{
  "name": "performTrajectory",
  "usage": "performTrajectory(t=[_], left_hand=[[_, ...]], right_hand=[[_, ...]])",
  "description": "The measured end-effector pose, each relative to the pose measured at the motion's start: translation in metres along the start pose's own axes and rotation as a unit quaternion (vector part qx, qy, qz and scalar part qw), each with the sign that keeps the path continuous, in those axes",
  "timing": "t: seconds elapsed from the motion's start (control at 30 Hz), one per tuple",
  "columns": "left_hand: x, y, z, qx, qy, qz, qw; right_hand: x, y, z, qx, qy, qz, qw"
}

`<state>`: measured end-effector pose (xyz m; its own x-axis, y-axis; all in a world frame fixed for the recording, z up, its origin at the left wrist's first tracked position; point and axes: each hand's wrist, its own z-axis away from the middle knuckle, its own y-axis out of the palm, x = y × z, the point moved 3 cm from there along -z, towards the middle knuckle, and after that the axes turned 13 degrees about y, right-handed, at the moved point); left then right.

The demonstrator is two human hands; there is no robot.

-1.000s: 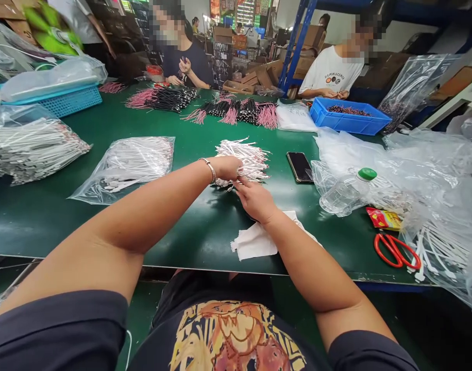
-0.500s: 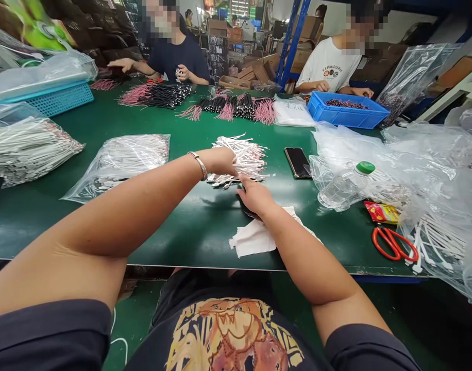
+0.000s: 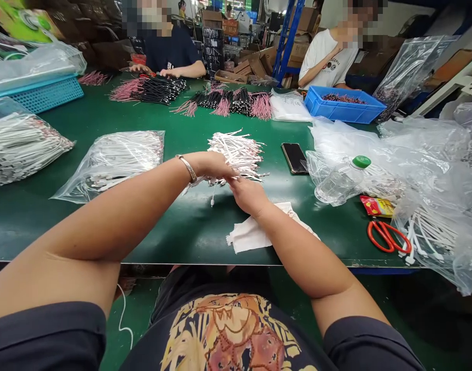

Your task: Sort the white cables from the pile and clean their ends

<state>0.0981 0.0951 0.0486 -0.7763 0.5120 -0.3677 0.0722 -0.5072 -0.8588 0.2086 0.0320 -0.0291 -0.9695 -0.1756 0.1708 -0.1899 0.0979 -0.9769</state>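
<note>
You looked partway along: a bulging bag (image 3: 23, 147) and a flatter bag (image 3: 123, 153) of white cables lay at left, while the loose cable pile (image 3: 241, 150), thin, overlapping, pinkish rightward, sat unbagged mid-counter (image 3: 189, 234), your left hand (image 3: 214, 164) and right hand (image 3: 249, 196) meeting half-curled at its near edge, grip impossible to tell.

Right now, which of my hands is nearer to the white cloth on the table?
The right. Your right hand is just beyond the white cloth, its forearm crossing over it; your left hand is farther off, to the left, at the pile of white cables.
</note>
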Motion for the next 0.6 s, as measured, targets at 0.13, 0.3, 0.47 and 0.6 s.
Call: performTrajectory(t=[0.13,0.3,0.47,0.6], left_hand=[[0.006,0.002,-0.001,-0.016,-0.003,0.013,1.000],[0.009,0.006,0.001,-0.020,0.004,0.027,0.999],[0.000,0.008,0.013,-0.007,0.066,0.083,0.994],[-0.013,0.008,0.031,-0.102,0.133,0.168,0.971]], right_hand=[[0.008,-0.003,0.005,-0.022,-0.033,0.016,0.999],[0.010,0.001,0.004,-0.001,-0.019,0.004,1.000],[-0.003,0.011,-0.007,0.015,0.056,-0.011,0.998],[-0.009,0.007,-0.009,0.006,0.071,-0.042,0.997]])
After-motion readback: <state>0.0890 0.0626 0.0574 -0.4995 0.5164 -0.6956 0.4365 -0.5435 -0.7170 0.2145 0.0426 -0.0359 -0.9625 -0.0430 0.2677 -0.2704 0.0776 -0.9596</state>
